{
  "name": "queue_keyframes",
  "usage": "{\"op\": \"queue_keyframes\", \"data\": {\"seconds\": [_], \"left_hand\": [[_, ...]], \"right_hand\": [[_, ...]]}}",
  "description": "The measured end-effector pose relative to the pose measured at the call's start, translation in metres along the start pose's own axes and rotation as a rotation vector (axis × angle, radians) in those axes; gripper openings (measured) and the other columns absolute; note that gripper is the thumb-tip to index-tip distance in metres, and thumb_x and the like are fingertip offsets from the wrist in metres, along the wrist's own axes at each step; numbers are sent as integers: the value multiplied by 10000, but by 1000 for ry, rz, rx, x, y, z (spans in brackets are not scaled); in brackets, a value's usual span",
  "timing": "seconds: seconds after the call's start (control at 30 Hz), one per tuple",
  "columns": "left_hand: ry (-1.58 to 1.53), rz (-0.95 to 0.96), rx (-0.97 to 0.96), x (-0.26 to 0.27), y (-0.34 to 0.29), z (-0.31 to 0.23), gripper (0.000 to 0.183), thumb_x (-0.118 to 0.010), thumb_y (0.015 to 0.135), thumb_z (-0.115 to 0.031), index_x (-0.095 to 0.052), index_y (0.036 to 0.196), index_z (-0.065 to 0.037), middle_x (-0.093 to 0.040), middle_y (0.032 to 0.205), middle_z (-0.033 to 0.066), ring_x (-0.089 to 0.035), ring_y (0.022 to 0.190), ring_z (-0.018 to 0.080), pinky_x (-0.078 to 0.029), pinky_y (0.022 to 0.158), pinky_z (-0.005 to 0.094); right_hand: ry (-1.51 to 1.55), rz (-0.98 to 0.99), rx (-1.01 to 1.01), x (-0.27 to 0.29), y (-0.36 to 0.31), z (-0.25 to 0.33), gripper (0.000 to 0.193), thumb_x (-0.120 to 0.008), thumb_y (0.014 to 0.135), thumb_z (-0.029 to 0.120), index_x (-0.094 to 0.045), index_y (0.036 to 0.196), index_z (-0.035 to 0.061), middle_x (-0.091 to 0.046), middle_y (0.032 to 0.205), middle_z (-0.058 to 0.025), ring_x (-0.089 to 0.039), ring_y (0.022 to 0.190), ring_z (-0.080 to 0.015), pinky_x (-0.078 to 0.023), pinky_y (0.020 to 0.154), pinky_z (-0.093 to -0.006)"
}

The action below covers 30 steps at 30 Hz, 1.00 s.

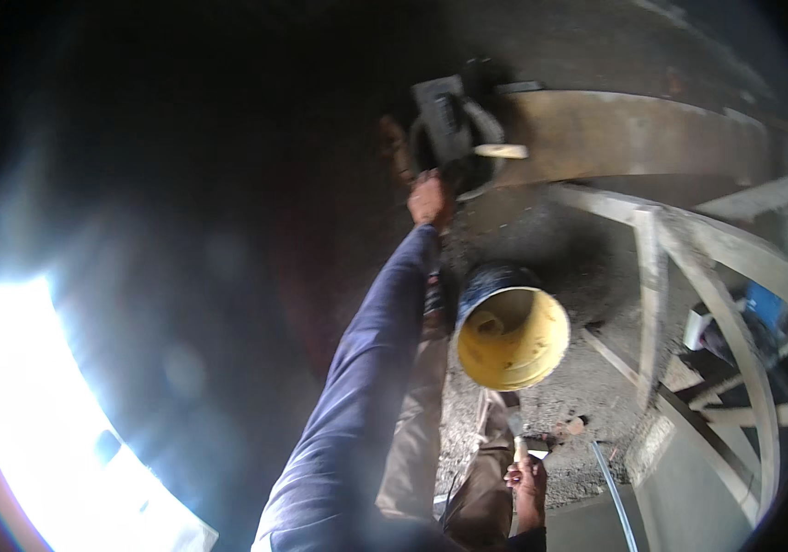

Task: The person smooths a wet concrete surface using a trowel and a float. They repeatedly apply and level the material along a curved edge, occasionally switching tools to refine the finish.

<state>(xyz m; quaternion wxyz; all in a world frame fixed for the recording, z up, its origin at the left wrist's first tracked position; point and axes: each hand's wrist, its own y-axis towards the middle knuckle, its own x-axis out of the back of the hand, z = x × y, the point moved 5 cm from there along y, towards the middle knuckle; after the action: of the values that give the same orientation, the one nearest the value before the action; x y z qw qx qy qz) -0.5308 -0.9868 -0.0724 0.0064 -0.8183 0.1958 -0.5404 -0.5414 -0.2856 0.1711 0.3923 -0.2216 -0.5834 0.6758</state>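
My left arm in a blue sleeve stretches far forward. My left hand (429,198) is closed at the near-left rim of a dark bucket (479,191), its fingertips partly lost in shadow. A grey flat plastering float (443,115) lies across that bucket, and a tool with a pale wooden handle (502,151) rests beside it. Close to my body, my right hand (526,478) is wrapped round the light handle of a trowel (515,423), whose blade points forward. Between the two hands stands a bucket with a yellow inside (515,345), its mouth facing me; some residue shows within.
Wooden trestle frames (649,294) stand at the right, with a long board (628,135) beyond them. A pale pipe (613,492) lies near lower right on rough, gritty ground (564,414). Blue things (766,308) show behind the timber. Strong light glares at the left.
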Motion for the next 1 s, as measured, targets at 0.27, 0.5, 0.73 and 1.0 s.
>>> {"op": "queue_keyframes", "data": {"seconds": [0.27, 0.5, 0.73, 1.0], "left_hand": [[-125, 78, 156, 31, -154, 8, 565, -671, 992, -220, -558, 1514, -37, -545, 1551, 238, -500, 1438, 473, -419, 1181, 581], [-237, 907, 78, 66, -389, 90, 512, -669, 1047, -316, -600, 1472, -40, -652, 1442, 245, -656, 1295, 374, -549, 1057, 505], [-687, 973, 449, 161, -423, 75, 370, -671, 1031, -257, -691, 1332, -43, -772, 1176, 231, -788, 889, 338, -632, 767, 461], [-304, 555, -190, 202, -384, 85, 421, -672, 1038, -309, -681, 1362, -40, -766, 1217, 210, -748, 1093, 333, -590, 973, 423]], "right_hand": [[-77, -75, -12, -33, -36, 48, 350, -706, 1075, 429, -620, 1186, 108, -631, 771, -43, -594, 549, -158, -485, 487, -329], [-351, 80, 466, -84, -162, 211, 422, -646, 1138, 289, -563, 1487, 66, -710, 1054, -54, -672, 822, -99, -554, 683, -255], [-414, -538, 1626, -15, -466, 400, 298, -571, 1145, 130, -671, 1379, -24, -690, 1171, -107, -638, 924, -101, -529, 777, -259], [-492, -1670, 1737, 97, -565, 455, 307, -609, 1139, 154, -720, 1385, 7, -720, 1199, -135, -679, 1064, -257, -532, 952, -350]]}}
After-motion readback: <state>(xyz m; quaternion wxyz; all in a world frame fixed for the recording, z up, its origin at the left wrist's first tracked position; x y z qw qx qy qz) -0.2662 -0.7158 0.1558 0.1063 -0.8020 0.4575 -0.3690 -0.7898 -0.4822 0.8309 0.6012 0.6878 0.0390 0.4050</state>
